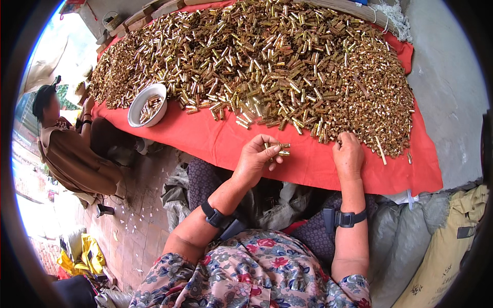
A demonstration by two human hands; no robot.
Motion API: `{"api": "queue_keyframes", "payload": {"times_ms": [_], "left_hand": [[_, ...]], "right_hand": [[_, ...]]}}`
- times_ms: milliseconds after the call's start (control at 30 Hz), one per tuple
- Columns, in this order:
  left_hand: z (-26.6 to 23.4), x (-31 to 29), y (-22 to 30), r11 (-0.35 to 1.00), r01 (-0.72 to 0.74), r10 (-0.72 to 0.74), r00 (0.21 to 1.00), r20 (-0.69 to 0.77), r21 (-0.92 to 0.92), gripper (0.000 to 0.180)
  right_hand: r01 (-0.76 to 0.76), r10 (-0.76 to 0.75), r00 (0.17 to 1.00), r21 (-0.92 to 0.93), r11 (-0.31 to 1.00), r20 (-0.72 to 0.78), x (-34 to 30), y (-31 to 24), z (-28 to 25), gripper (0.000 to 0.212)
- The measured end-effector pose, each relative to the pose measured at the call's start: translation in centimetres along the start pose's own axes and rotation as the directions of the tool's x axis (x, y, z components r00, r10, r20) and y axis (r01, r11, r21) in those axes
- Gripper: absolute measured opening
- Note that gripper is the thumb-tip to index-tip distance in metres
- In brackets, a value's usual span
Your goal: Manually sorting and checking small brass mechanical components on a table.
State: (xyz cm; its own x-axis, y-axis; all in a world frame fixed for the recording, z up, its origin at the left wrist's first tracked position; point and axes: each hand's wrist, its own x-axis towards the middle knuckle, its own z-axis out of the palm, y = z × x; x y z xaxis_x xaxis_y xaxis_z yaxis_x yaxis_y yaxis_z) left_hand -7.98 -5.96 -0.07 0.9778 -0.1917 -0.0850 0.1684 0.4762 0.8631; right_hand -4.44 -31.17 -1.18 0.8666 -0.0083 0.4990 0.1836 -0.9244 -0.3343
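Several brass-coloured tubes (284, 153): pinched between thumb and bent fingers of the left hand (259, 156), ends pointing right; exact count hidden by the fingers.
Left hand: partly closed, raised above the near strip of the red cloth (200, 131).
Right hand (349, 155): fingers curled together, tips at the near edge of the heap (287, 61); cannot tell whether it has hold of a piece.
Wrists: dark strap with buckle on each, left strap (213, 216) and right strap (347, 219).
Heap: loose brass-coloured tubes, spread across most of the red cloth; pieces at its right end look smaller.
Pale stick (380, 150): lying at the heap's right near edge.
White bowl (134, 112): on the red cloth, left of both hands, tilted in view, some tubes inside.
Right surroundings: grey sacks (398, 246), tan sack (447, 256).
Left surroundings: another person (77, 154) in brown, seated beside the cloth's left end.
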Motion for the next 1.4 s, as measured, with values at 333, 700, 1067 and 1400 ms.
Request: {"api": "queue_keyframes", "payload": {"times_ms": [333,700,1067,1400], "left_hand": [[-0.1,-0.1,-0.3,0.998,-0.005,0.005,1.000,-0.004,-0.067,0.011],[0.4,-0.5,-0.4,0.999,0.008,-0.009,1.000,-0.021,-0.044,0.012],[0.9,-1.3,-0.5,0.999,-0.027,0.027,1.000,-0.007,-0.045,0.013],[1.0,-1.5,-0.8,0.998,-0.047,0.048,0.999,0.017,-0.052,0.012]], "right_hand": [[0.027,-0.019,0.997,-0.114,0.993,0.073,-0.5,-0.7,-1.0,0.009],[-0.451,0.080,0.890,0.892,0.009,0.449,-4.2,-9.7,-1.7,0.008],[-0.347,0.114,0.930,0.937,-0.051,0.350,-5.3,-9.7,-0.3,0.008],[-0.314,0.065,0.949,0.946,0.082,0.309,-5.3,-9.5,-0.7,0.008]]}}
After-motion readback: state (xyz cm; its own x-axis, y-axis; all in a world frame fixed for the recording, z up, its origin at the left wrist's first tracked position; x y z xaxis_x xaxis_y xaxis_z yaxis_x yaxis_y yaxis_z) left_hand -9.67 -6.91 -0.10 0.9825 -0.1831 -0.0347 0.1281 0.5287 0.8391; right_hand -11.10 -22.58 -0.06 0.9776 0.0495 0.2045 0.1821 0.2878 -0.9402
